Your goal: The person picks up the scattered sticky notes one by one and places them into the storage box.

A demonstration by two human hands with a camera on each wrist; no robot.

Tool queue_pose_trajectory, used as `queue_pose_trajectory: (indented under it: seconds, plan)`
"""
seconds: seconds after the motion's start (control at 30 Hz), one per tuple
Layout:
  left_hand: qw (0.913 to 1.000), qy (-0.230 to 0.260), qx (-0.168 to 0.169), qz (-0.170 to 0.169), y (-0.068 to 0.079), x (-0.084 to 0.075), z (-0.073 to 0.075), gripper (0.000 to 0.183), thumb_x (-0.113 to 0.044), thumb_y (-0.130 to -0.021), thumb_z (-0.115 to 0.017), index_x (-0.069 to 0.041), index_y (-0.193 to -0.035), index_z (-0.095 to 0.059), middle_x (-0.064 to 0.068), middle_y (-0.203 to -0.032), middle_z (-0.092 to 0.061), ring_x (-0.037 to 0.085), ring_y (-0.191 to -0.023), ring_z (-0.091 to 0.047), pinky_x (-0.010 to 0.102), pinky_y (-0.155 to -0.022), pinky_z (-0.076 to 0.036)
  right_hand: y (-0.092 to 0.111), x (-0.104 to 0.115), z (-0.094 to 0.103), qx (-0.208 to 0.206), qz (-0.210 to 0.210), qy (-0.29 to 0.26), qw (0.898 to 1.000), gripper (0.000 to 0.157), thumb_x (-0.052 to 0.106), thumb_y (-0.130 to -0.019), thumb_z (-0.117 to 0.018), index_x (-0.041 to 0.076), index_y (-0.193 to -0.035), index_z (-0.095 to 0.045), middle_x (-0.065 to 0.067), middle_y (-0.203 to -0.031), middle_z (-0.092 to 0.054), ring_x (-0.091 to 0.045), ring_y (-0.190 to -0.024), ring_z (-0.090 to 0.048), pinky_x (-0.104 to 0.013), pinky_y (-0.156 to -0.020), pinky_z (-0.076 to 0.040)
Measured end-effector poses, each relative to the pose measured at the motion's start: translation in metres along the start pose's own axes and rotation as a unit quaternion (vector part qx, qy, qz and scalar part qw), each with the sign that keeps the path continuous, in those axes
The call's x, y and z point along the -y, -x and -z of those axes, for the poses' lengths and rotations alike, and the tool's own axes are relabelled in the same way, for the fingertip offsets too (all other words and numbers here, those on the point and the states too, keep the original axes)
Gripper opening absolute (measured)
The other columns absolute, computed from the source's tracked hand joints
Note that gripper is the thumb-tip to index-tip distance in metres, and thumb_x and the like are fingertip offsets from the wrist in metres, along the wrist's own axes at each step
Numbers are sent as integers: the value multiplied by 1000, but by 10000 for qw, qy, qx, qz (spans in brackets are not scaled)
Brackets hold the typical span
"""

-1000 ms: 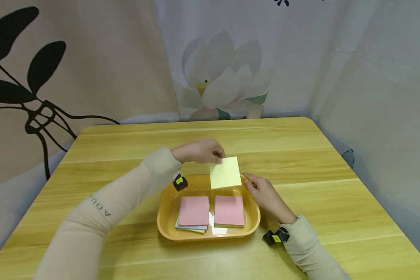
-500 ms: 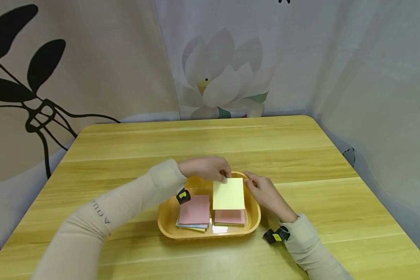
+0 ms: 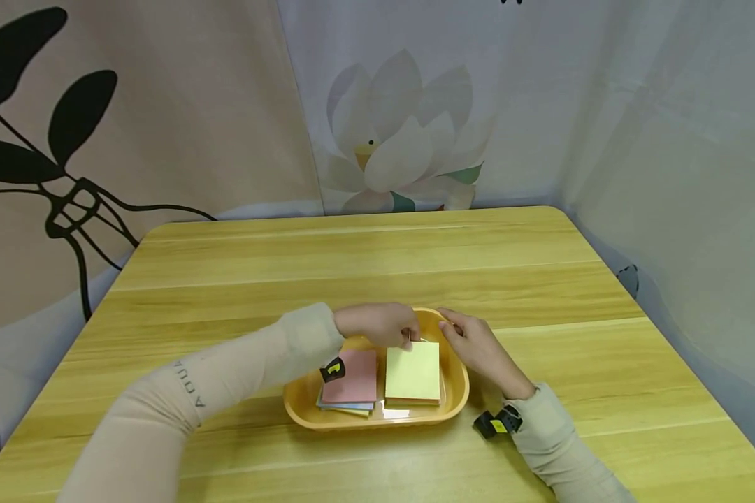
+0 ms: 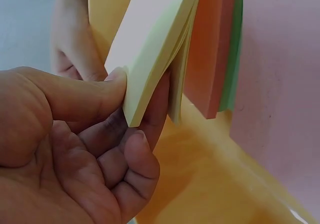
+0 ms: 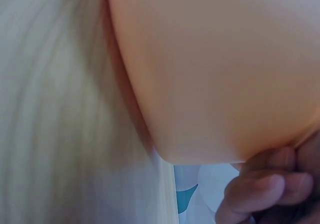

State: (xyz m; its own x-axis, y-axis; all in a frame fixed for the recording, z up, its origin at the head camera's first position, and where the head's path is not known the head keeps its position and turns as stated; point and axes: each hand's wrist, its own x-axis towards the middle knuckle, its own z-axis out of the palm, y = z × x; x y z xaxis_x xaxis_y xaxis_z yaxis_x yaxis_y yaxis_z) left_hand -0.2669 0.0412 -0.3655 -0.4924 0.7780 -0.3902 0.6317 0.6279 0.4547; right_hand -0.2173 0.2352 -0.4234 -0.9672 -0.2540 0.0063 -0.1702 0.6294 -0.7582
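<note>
My left hand pinches the far edge of a pale yellow sticky note pad between thumb and fingers. The pad lies over the right-hand stack in an orange plastic tray. Its edge splits apart in the left wrist view, with a fingertip behind it. Beside it there are an orange pad and a green pad. On the tray's left side sits another stack, topped by a pink pad, with blue and yellow edges below. My right hand grips the tray's rim at the far right corner, fingers curled against it.
The tray stands on a wood-grain table, near its front middle. Behind the table hangs a curtain with a printed flower. My left forearm sleeve crosses over the tray's left rim.
My left hand has brought the yellow pad down and toward me, from above the tray's far rim onto the right stack, covering its pink top. The right hand has stayed on the rim.
</note>
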Motion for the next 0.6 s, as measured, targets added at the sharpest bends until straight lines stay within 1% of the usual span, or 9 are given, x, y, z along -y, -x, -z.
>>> queue_pose_trajectory:
  seconds: [0.13,0.27,0.5,0.6]
  plan:
    - [9997,-54,-88,209,-2,0,-7,18,-10,-94,-61,-4,-109,-68,6,-110,-67,14,-94,-59,28,-85,-49,0,0,0,28,28,-25,10000,41,19,-103,-45,1,-139,-48,3,-54,-38,-5,-41,-29,-21,-40,-28]
    - [9992,-93,-143,349,-4,-2,-11,17,-11,-94,-62,-5,-108,-67,6,-109,-67,16,-97,-62,27,-85,-50,0,0,1,17,44,-32,10000,41,20,-103,-45,1,-139,-49,3,-54,-37,-5,-40,-28,-22,-40,-28]
    - [9973,-480,-303,455,-7,-6,-16,15,-13,-93,-63,-6,-106,-66,2,-106,-67,11,-89,-61,23,-78,-50,0,0,0,-16,9,-15,10000,41,19,-102,-46,1,-138,-49,4,-53,-36,-6,-41,-28,-21,-40,-27]
    - [9967,-556,-361,462,-6,-8,-19,17,-14,-93,-63,-7,-108,-66,2,-108,-68,11,-90,-63,22,-77,-51,0,0,1,-18,-3,-18,10000,41,18,-102,-46,0,-138,-49,3,-53,-36,-7,-42,-28,-22,-40,-27]
